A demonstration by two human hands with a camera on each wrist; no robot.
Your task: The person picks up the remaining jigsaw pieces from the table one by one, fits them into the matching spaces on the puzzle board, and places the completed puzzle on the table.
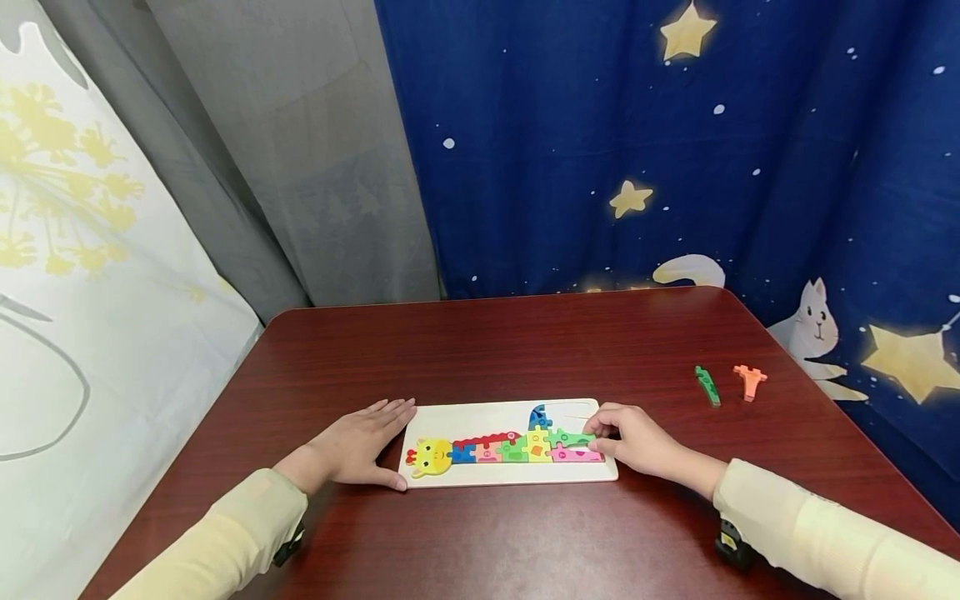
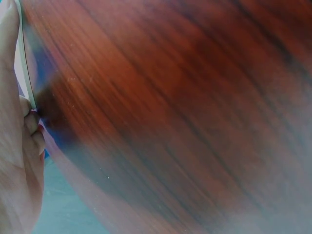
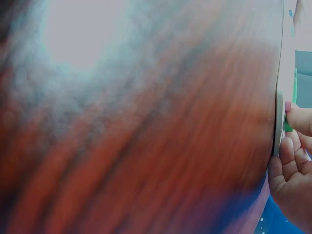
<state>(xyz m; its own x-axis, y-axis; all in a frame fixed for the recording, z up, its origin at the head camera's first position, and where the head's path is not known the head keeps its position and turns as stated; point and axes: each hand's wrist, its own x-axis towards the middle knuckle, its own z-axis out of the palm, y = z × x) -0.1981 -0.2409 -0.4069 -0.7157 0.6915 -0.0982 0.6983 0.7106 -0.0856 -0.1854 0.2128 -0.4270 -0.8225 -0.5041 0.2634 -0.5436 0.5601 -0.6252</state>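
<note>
ok going biggest to smallest. Glossy dark red wood-grain tabletop (image 1: pixel 480 542) looks pretty slick, so sliding is the main worry imo. On it, b/w my hands, lies a white rectangular puzzle board w/ rounded corners (image 1: pixel 465 417).

My left hand (image 1: pixel 360 442) is spread flat, not gripping anything, thumb & fingertips right at the board's left end. Good brace spot; I'd keep light pressure there so the board can't skate.

My right hand (image 1: pixel 636 437) is over the board's right end, thumb & fingers pinched down to a small gap. What that grip has: the right end of a long tapered green puzzle pc (image 1: pixel 568 437), lying on the board's right half. Can't tell if it's fully seated b/c my fingers cover the end.

Tips: keep it low & level, line up the left end first, then press near the joint, not out at the tip. If it snags, wiggle, don't force. Watch the thumb too, b/c the long pink puzzle pc (image 1: pixel 573 455) is just below & easy to lift. Same w/ the squarish yellow puzzle pc (image 1: pixel 538 446) it butts up to, & the small curved blue puzzle pc (image 1: pixel 538 417) above that: a sideways shove could pop either loose, I'd guess.
</note>
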